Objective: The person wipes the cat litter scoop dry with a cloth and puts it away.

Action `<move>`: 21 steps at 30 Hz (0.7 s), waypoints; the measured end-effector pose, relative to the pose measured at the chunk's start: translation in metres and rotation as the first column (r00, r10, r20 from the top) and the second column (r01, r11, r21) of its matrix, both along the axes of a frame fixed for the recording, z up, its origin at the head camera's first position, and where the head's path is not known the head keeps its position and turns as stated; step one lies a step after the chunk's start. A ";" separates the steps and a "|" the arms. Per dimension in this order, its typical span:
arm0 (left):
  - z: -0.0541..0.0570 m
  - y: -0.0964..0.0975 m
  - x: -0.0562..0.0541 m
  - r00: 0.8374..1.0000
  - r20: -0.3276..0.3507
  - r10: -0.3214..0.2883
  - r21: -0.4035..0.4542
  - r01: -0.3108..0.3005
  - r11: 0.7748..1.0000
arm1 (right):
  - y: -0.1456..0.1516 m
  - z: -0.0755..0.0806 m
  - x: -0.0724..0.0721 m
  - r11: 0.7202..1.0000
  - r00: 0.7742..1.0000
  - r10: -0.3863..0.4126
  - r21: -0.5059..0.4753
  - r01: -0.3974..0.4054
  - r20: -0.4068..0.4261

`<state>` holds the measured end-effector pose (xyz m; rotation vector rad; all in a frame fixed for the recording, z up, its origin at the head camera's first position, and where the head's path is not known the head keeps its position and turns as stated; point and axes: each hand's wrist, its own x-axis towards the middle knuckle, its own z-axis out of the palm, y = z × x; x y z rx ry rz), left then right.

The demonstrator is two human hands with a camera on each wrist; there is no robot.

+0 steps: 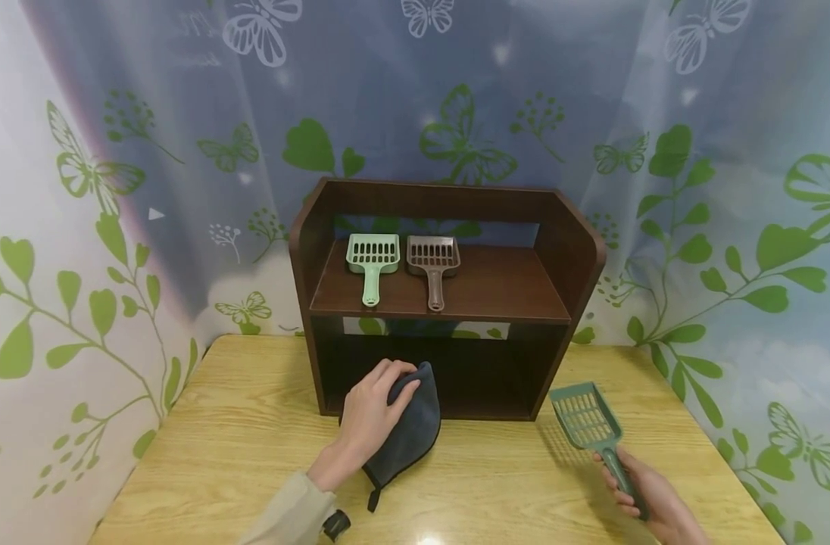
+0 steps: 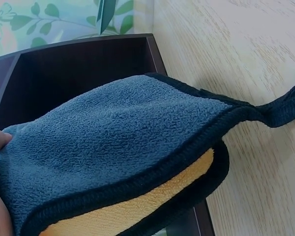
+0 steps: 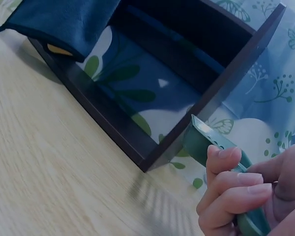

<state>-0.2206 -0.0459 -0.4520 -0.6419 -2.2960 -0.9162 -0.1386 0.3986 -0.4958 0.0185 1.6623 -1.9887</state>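
My left hand pinches a folded blue-grey cloth by its upper edge, in front of the lower shelf. In the left wrist view the cloth shows a black border, a hanging loop and a yellow-orange inner side. At the right, my right hand grips the handle of a dark green slotted litter scoop, its head pointing up toward the shelf. The right wrist view shows fingers curled round the scoop's handle. A light green scoop and a brown scoop lie on the upper shelf.
A dark brown two-tier shelf stands at the back of the wood-grain table. Behind it and along the sides hangs a curtain printed with butterflies and leaves. A black band sits by the left cuff.
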 end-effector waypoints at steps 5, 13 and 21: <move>0.000 0.002 0.000 1.000 -0.004 -0.007 -0.002 0.007 1.000 | -0.010 0.002 0.006 0.999 0.999 0.036 -0.034 -0.036 -0.008; 0.000 0.003 0.000 1.000 -0.020 -0.002 -0.006 0.002 1.000 | -0.040 0.008 0.004 0.994 0.993 0.105 -0.027 -0.106 -0.049; 0.001 0.000 -0.003 0.999 -0.038 -0.001 0.003 0.001 1.000 | -0.076 0.018 -0.009 0.989 0.992 0.105 -0.093 -0.112 -0.071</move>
